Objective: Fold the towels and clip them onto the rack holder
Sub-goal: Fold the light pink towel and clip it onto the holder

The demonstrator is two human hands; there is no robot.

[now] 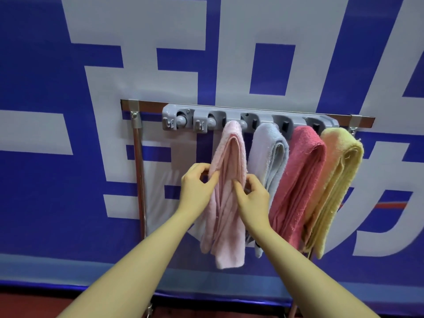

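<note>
Towels hang folded from the grey rack point(250, 119): pink towel point(227, 193), pale blue towel point(267, 154), red towel point(298, 180), yellow towel point(337, 180). Left hand point(197, 182) pinches the pink towel's left edge; right hand point(251, 193) pinches its right fold. Behind, a blue banner point(34, 65) bears large white characters, cropped and unreadable.

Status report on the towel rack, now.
Left hand and right hand pinch the pale pink towel, hanging from the grey rack holder. Two left clips free. Nothing in the way.
</note>
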